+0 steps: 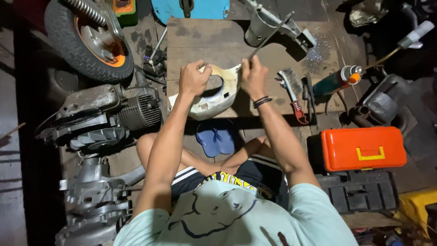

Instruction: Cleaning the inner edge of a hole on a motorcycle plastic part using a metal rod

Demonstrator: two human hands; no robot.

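The person wears a pale mint short-sleeved T-shirt (236, 218) with a dark blue line drawing on the front, and dark shorts (255, 175) with white side stripes. Dark bands (262, 101) encircle the right wrist. Both forearms are bare.

Green-orange spray can (337, 80), perhaps labelled

That cream plastic cover piece (214, 98), curved with a big round cutout, sits tilted on the board's near edge, frame centre. A thin metal rod (268, 37) slants from its top edge toward upper right.
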